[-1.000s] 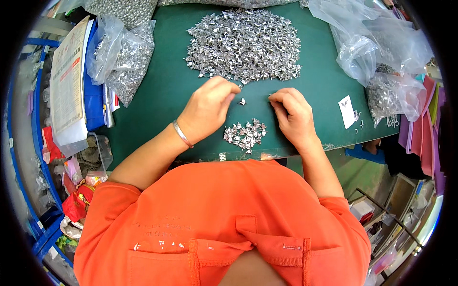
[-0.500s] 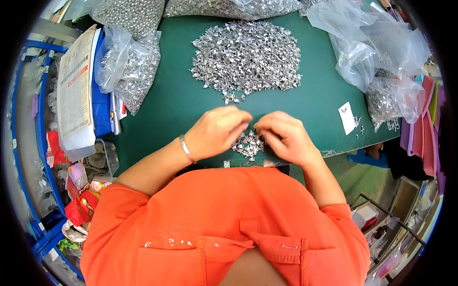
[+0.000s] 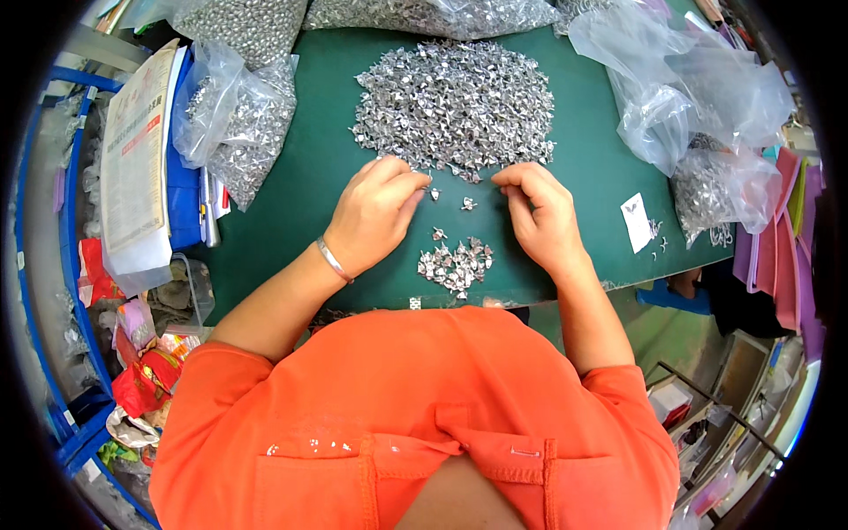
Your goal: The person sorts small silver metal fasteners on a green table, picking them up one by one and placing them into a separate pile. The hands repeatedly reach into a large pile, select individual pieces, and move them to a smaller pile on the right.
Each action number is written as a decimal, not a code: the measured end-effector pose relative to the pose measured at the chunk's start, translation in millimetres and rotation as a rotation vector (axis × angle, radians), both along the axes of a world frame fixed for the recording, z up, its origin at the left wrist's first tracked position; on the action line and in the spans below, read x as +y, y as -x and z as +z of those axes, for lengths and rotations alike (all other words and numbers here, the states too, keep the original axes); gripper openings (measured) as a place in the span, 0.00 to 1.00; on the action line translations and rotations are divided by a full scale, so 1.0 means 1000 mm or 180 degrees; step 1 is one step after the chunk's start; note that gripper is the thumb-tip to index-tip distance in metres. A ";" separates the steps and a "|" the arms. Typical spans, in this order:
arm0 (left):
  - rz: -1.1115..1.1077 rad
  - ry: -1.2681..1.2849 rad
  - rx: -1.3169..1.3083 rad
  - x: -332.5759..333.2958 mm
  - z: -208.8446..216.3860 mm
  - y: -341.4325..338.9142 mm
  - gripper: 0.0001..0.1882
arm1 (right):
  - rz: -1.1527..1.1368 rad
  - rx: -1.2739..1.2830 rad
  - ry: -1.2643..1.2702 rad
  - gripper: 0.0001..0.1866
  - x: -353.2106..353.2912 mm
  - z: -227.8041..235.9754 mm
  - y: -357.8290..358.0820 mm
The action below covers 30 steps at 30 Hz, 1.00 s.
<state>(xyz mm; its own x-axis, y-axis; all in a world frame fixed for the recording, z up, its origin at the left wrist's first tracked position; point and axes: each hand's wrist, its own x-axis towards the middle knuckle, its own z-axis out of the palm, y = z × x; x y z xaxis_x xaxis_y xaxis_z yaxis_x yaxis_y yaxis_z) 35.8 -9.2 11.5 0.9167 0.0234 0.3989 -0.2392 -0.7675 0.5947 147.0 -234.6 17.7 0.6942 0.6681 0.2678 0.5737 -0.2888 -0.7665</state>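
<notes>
I saw the left hand (image 3: 375, 208) and right hand (image 3: 541, 212) pinched narrow near the big pile (image 3: 455, 106) of metal parts; whether either held one, I couldn't tell. Loose parts (image 3: 469, 204) lay between them, the small pile (image 3: 457, 267) nearer the orange shirt (image 3: 415, 380), all on the table (image 3: 585, 132).

Green table (image 3: 594, 110): large heap (image 3: 455, 106) of silvery parts, smaller heap (image 3: 456, 268), white card (image 3: 635, 223), filled clear bags (image 3: 252, 146).
</notes>
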 end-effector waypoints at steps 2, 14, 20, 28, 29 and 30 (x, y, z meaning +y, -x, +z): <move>-0.0102 -0.0357 0.0052 -0.007 -0.004 -0.007 0.07 | 0.0031 -0.0089 -0.0093 0.10 0.009 -0.004 0.008; 0.0060 0.0111 0.0002 -0.001 -0.002 -0.005 0.09 | -0.0132 -0.0189 0.0081 0.08 -0.006 -0.009 0.009; -0.0224 -0.0461 0.0111 -0.021 -0.007 -0.011 0.09 | 0.0313 -0.0825 0.0118 0.08 0.000 -0.013 0.014; -0.0380 -0.0310 0.0032 -0.021 -0.008 -0.004 0.09 | -0.0171 -0.0321 -0.0122 0.09 -0.019 -0.011 0.016; -0.0373 -0.0289 -0.0008 -0.020 -0.008 -0.005 0.09 | -0.0005 -0.0412 -0.0078 0.09 -0.016 -0.010 0.016; -0.0365 -0.0269 -0.0048 -0.020 -0.008 -0.007 0.09 | 0.0163 -0.0503 -0.0034 0.09 -0.010 -0.008 0.017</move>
<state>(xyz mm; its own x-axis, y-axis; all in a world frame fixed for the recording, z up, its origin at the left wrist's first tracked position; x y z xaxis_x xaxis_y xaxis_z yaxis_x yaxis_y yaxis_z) 43.1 -28.8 3.5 0.9053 -0.1154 0.4088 -0.3367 -0.7818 0.5248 130.3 -244.1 9.8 0.6080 0.6980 0.3783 0.7011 -0.2485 -0.6684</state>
